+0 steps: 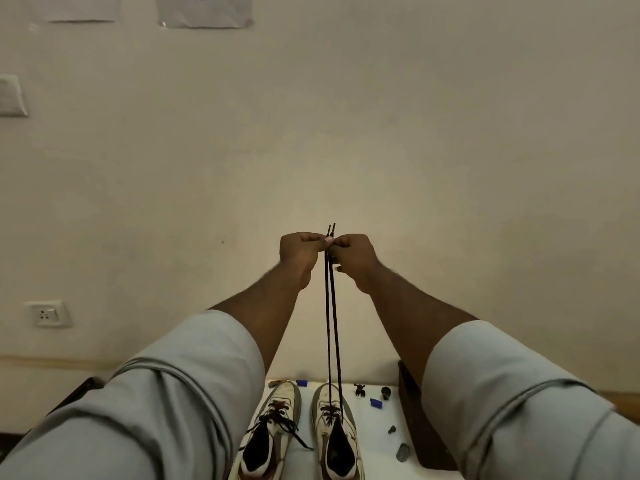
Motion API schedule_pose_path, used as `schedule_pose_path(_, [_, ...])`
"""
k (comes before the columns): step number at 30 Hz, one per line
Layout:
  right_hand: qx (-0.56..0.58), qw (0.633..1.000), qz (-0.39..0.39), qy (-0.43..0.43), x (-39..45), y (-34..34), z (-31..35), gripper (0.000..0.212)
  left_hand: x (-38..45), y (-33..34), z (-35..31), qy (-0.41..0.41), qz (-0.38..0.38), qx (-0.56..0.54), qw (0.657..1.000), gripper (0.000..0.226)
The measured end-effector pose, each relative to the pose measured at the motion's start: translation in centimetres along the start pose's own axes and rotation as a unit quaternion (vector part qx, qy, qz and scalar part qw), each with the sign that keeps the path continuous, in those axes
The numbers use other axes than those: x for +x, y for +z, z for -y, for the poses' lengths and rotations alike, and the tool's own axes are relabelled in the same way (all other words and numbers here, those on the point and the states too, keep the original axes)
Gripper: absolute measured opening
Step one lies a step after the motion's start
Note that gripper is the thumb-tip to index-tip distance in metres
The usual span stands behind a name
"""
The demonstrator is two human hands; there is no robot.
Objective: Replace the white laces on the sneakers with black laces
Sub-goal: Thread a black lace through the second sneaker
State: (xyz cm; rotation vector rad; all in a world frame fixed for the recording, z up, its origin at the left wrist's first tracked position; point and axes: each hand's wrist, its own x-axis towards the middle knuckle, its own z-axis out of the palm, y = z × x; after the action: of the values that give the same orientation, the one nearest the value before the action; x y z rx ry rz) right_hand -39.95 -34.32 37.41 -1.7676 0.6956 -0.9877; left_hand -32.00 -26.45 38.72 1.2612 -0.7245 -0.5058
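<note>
While both arms are stretched way out toward the plain cream wall (381,116), the left hand (298,251) and the right hand (353,252) meet knuckle to knuckle up high, each one pinching the thin black shoelace (331,323) right near its tips. Fingers are curled in on both sides, thumbs pressed against the lace, and the two stiff ends poke up just above the hands. From there the two strands run straight down, taut and nearly touching each other, into the right-hand white and grey sneaker (335,431), which sits toe-away on the white table top (375,455). Its lower eyelets already show dark lace crossing over; the upper part of the tongue area is hard to make out.

Just beside it is the left-hand white and grey sneaker (269,434), also toe-away, with black lace criss-crossed through it and loose ends flopping off to the right side toward the other shoe. The two shoes are close but not touching, far as I can tell.

Light grey rolled-up sleeves (180,403) fill the bottom corners. Scattered on the table right of the shoes are small bits: a couple of little blue blocks (375,403), some small dark pieces I can't identify, and a greyish oval thing (402,452) near the edge. A dark brown wooden edge (415,427) borders the table on the right. On the wall there's a white electrical socket (46,313) low on the left and some paper sheets (204,10) taped up top.
</note>
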Motion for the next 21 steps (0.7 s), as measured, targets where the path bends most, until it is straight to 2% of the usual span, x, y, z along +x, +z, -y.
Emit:
schedule_pose_path(4, [0.013, 1.0, 0.012, -0.001, -0.4, 0.1, -0.4, 0.01, -0.1, -0.2, 1.1, 0.0, 0.0, -0.02, 1.0, 0.007])
schedule_pose_path(9, [0.056, 0.997, -0.046, -0.04, -1.0, -0.9, -0.7, 0.009, 0.1, -0.7, 2.3, 0.04, -0.032, -0.02, 0.998, 0.006])
schedule_pose_path(17, [0.088, 0.992, -0.042, -0.075, -2.1, -2.0, -0.5, 0.009, -0.7, -0.6, 1.8, 0.048, 0.046, 0.002, 0.998, 0.004])
schedule_pose_path(21, [0.044, 0.992, -0.027, -0.112, -2.5, -3.1, -0.5, 0.032, -0.9, -0.8, 1.5, 0.052, 0.084, 0.04, 0.994, 0.005])
